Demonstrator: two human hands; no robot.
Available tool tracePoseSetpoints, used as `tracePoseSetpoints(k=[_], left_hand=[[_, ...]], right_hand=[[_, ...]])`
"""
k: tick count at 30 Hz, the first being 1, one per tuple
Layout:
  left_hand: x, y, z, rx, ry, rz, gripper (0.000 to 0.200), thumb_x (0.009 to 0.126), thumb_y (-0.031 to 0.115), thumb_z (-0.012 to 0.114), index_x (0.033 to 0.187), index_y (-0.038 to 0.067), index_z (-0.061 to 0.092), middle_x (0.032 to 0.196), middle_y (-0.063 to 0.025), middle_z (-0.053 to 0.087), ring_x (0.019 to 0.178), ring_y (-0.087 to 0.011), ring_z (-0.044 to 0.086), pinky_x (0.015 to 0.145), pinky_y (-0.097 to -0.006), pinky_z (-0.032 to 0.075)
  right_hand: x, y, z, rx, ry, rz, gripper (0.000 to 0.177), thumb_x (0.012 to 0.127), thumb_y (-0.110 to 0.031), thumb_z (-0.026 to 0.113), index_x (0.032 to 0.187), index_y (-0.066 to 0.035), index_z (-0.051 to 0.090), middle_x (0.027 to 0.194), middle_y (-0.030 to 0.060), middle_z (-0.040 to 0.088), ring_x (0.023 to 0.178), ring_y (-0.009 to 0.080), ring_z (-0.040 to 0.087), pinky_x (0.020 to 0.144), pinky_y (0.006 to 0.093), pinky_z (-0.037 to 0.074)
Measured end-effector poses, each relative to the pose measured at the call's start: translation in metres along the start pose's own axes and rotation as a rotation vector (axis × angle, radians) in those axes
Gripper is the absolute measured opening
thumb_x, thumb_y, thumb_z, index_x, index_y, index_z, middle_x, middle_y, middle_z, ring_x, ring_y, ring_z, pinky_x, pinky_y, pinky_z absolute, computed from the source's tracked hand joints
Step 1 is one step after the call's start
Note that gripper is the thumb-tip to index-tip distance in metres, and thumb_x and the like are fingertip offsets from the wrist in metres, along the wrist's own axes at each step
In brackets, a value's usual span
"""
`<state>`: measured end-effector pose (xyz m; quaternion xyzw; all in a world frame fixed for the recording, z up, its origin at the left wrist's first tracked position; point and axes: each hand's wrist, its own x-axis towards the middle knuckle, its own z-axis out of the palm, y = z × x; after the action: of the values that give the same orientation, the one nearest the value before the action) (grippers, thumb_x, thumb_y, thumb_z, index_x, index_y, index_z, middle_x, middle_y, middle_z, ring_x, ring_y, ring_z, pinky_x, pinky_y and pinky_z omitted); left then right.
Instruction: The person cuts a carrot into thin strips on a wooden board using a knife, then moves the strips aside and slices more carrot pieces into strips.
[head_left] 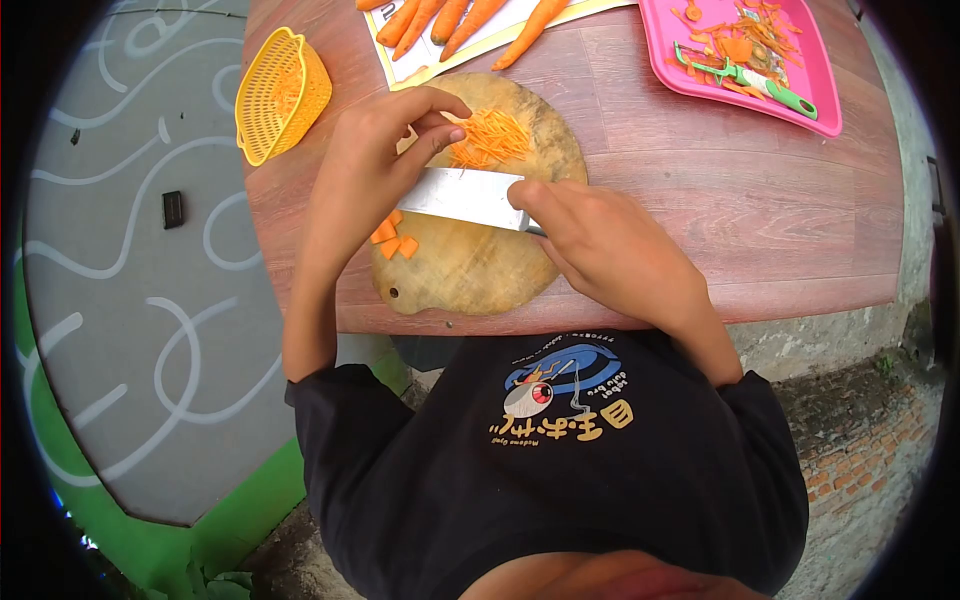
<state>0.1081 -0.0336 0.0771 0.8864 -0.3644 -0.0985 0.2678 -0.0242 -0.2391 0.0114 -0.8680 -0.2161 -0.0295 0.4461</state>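
My right hand (610, 245) is wrapped round the handle of a knife, whose wide blade (465, 196) lies across the round wooden cutting board (470, 265). Beyond the blade, a heap of thin carrot shreds (492, 138) rests on the board. My left hand (385, 140) is over the board's left side, its fingers curled at the left edge of the shreds with thumb and index finger apart; nothing shows between them. Several small carrot pieces (392, 238) sit at the board's left edge, beside my left wrist.
A yellow basket (258, 125) with some shreds stands at the table's left edge. Whole carrots (455, 22) lie on printed paper (415, 66) at the back. A pink tray (672, 82) at the back right holds peelings and a green-handled peeler (790, 97).
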Motion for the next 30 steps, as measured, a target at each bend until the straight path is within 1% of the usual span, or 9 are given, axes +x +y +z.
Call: tracePoseSetpoints(k=[5, 8, 14, 17, 20, 26, 28, 29, 30], left_hand=[[-0.010, 0.005, 0.007, 0.093, 0.083, 0.014, 0.012, 0.096, 0.005, 0.064, 0.106, 0.003, 0.070, 0.088, -0.0111, 0.072, 0.083, -0.0308, 0.069, 0.075, -0.0413, 0.052], [-0.010, 0.012, 0.007, 0.310, 0.086, 0.153, 0.018, 0.097, 0.002, 0.062, 0.114, 0.002, 0.070, 0.099, -0.0107, 0.073, 0.091, -0.0248, 0.069, 0.082, -0.0363, 0.053], [-0.031, 0.019, -0.010, 0.198, 0.373, 0.160, 0.020, 0.097, 0.002, 0.061, 0.116, 0.001, 0.068, 0.106, -0.0117, 0.073, 0.096, -0.0256, 0.068, 0.086, -0.0364, 0.052], [-0.056, 0.014, -0.023, 0.110, 0.490, 0.099, 0.020, 0.097, 0.003, 0.062, 0.116, 0.001, 0.069, 0.110, -0.0097, 0.073, 0.096, -0.0220, 0.067, 0.085, -0.0342, 0.051], [-0.080, 0.006, -0.019, 0.074, 0.614, 0.063, 0.015, 0.096, 0.003, 0.064, 0.109, 0.000, 0.070, 0.099, -0.0103, 0.071, 0.089, -0.0215, 0.068, 0.079, -0.0326, 0.052], [-0.116, -0.010, 0.002, -0.109, 0.661, -0.094, 0.014, 0.097, 0.003, 0.064, 0.109, 0.000, 0.071, 0.101, -0.0082, 0.071, 0.092, -0.0184, 0.066, 0.082, -0.0314, 0.050], [-0.122, -0.014, 0.008, -0.143, 0.656, -0.146, 0.014, 0.099, 0.004, 0.063, 0.110, 0.001, 0.071, 0.104, -0.0076, 0.072, 0.097, -0.0177, 0.066, 0.085, -0.0310, 0.048], [-0.124, -0.016, 0.012, -0.167, 0.662, -0.172, 0.013, 0.099, 0.004, 0.063, 0.109, 0.001, 0.071, 0.104, -0.0072, 0.072, 0.096, -0.0173, 0.065, 0.083, -0.0306, 0.048], [-0.126, -0.017, 0.015, -0.190, 0.668, -0.196, 0.013, 0.099, 0.004, 0.063, 0.109, 0.001, 0.071, 0.104, -0.0069, 0.072, 0.095, -0.0168, 0.065, 0.082, -0.0302, 0.048]], right_hand=[[-0.001, -0.005, -0.007, 0.003, -0.077, 0.078, 0.040, 0.090, -0.003, 0.064, 0.127, -0.006, 0.048, 0.100, 0.0225, 0.068, 0.092, 0.0459, 0.066, 0.077, 0.0533, 0.052], [-0.002, -0.013, -0.011, -0.009, -0.146, 0.106, 0.040, 0.092, -0.006, 0.064, 0.129, -0.006, 0.048, 0.100, 0.0241, 0.069, 0.090, 0.0473, 0.067, 0.076, 0.0539, 0.053], [0.002, -0.028, -0.013, 0.003, -0.268, 0.131, 0.033, 0.099, -0.009, 0.062, 0.129, -0.005, 0.048, 0.093, 0.0254, 0.069, 0.083, 0.0467, 0.068, 0.071, 0.0527, 0.052], [0.004, -0.030, -0.014, 0.125, -0.278, 0.133, 0.026, 0.103, -0.011, 0.055, 0.125, -0.005, 0.044, 0.072, 0.0256, 0.062, 0.069, 0.0492, 0.064, 0.061, 0.0563, 0.048], [0.008, -0.031, -0.017, 0.144, -0.382, 0.228, 0.028, 0.105, -0.013, 0.055, 0.127, -0.006, 0.041, 0.067, 0.0258, 0.060, 0.067, 0.0486, 0.063, 0.061, 0.0558, 0.045], [0.016, -0.025, -0.023, 0.074, -0.425, 0.387, 0.028, 0.105, -0.012, 0.055, 0.128, -0.005, 0.040, 0.066, 0.0229, 0.059, 0.065, 0.0439, 0.064, 0.061, 0.0510, 0.045], [0.015, -0.017, -0.022, 0.024, -0.307, 0.341, 0.027, 0.107, -0.009, 0.054, 0.129, -0.005, 0.039, 0.072, 0.0107, 0.063, 0.059, 0.0197, 0.060, 0.059, 0.0359, 0.047], [0.016, -0.019, -0.022, 0.014, -0.317, 0.340, 0.027, 0.107, -0.009, 0.054, 0.129, -0.005, 0.039, 0.072, 0.0107, 0.063, 0.059, 0.0197, 0.060, 0.059, 0.0359, 0.047], [0.017, -0.021, -0.021, 0.064, -0.265, 0.347, 0.028, 0.106, -0.009, 0.055, 0.128, -0.005, 0.040, 0.071, 0.0153, 0.063, 0.062, 0.0290, 0.063, 0.060, 0.0409, 0.047]])
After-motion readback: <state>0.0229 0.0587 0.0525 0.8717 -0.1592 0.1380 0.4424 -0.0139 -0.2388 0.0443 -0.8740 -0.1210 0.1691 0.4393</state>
